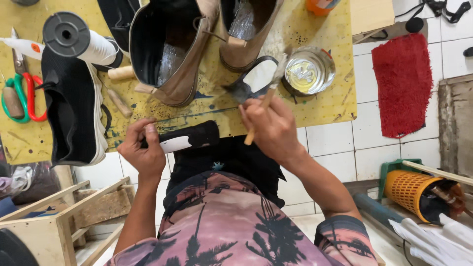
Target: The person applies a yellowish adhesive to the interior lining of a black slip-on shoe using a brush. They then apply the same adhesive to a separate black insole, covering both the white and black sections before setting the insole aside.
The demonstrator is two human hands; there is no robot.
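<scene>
Broadly, the yellow work board is the landmark: stained, paint-flecked, flat and hard. On it stand 2 tan boots, upright, open-topped, of stiff leather-like stuff. At the board's left edge lies a black shoe with a white sole, soft knit by the look. Beyond it, a white thread spool and red-and-green scissors.

Near the board's front edge, the left hand is closed around a black strip with a white patch; it looks thin, light and floppy, best pinched at its end. The right hand grips a wooden brush, bristles against a dark curved piece with a pale inner face, probably limp and sticky once coated, so hold by the edges. Just right of it sits a small metal tin, shiny, likely slippery.
</scene>
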